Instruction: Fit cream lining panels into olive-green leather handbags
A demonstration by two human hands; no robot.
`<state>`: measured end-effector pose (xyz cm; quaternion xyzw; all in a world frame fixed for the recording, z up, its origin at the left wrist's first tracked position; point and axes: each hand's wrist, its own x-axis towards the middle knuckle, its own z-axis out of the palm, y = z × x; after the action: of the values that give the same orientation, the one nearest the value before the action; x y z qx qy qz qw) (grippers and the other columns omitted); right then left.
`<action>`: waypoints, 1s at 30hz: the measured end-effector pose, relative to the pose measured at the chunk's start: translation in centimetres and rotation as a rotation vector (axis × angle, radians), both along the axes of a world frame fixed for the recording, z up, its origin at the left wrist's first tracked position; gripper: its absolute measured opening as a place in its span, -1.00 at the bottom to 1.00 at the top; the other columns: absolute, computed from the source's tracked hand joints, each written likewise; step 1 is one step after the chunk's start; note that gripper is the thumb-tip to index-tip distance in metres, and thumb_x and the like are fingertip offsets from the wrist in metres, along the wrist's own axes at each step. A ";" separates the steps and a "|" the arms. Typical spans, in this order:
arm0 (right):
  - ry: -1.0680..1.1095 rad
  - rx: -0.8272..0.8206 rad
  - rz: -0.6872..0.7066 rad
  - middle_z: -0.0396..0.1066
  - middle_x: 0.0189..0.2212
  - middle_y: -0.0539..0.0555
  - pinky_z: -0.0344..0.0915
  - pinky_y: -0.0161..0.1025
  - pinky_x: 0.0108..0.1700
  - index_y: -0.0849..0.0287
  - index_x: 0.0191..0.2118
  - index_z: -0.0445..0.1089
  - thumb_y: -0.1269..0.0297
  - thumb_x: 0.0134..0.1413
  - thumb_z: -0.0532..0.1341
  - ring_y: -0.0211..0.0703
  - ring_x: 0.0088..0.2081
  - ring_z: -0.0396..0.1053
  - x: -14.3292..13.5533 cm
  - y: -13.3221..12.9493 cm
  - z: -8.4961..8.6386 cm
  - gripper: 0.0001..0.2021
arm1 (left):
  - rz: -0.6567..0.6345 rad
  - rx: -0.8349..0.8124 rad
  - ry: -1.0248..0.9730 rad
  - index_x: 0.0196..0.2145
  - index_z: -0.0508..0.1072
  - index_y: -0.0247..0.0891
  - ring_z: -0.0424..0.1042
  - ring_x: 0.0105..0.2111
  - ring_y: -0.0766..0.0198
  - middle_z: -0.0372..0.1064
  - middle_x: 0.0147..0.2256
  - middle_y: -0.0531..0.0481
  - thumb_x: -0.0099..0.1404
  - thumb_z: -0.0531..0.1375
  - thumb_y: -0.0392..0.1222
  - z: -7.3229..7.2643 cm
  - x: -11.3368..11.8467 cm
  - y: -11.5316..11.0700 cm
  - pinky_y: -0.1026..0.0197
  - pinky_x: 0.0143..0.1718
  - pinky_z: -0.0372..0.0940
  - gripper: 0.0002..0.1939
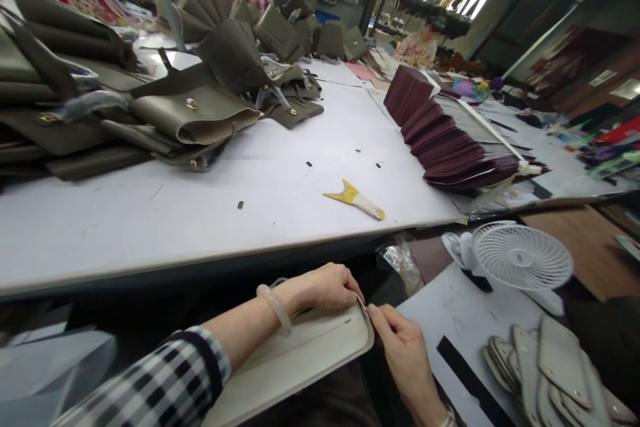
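Observation:
A cream leather bag (pixel 305 357) lies slantwise over my lap, low in the view. My left hand (pixel 325 288), with a pale bangle on the wrist, curls its fingers over the bag's upper edge near the rounded corner. My right hand (pixel 403 340) pinches the rim at that same corner with thumb and forefinger. Whether a small part sits between those right fingertips cannot be made out. Beyond the hands, on the white table (pixel 200 227), lies a yellow forked tool (pixel 357 200) with a whitish wrapped handle.
Olive leather bags (pixel 200 113) are heaped at the table's left and back. A bundle of maroon pieces (pixel 445 133) stands at the right. Nearer are a white fan (pixel 523 257), stacked cream leather pieces (pixel 563 360) and a black strip (pixel 473 380). Two other people are farther back.

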<state>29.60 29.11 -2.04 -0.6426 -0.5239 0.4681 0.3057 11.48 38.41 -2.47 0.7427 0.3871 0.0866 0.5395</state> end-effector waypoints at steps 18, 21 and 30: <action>0.416 -0.591 0.233 0.46 -0.41 0.06 0.31 -0.25 -0.17 0.27 -0.26 0.52 -0.04 0.00 0.36 -0.22 -0.33 0.38 0.3 3.1 1.8 -0.60 | -0.062 0.111 0.044 -0.13 0.61 -0.08 0.51 -0.12 0.10 0.56 -0.15 -0.01 0.07 0.08 -0.25 1.0 -0.4 -0.2 0.20 -0.10 0.32 -0.55; 0.361 -0.631 0.279 0.48 -0.39 0.08 0.32 -0.21 -0.11 0.27 -0.28 0.52 -0.08 -0.06 0.38 -0.18 -0.29 0.41 0.2 3.8 2.3 -0.56 | -0.097 0.098 0.043 -0.13 0.61 -0.05 0.51 -0.13 0.10 0.57 -0.14 0.00 0.08 0.09 -0.25 1.2 -0.9 0.2 0.19 -0.11 0.33 -0.56; 0.184 -0.712 0.433 0.51 -0.39 0.02 0.32 -0.21 -0.11 0.23 -0.23 0.54 -0.10 -0.09 0.38 -0.15 -0.28 0.43 -0.8 6.3 3.5 -0.54 | -0.077 0.083 0.053 0.09 0.46 -0.14 0.47 -0.06 -0.02 0.48 0.00 -0.12 -0.04 0.15 -0.34 2.8 -5.3 -0.8 0.11 -0.08 0.35 -0.34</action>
<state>28.79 35.37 1.43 -0.5388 -0.4227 0.7287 0.0050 6.18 37.58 0.29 0.7808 0.3685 0.0619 0.5008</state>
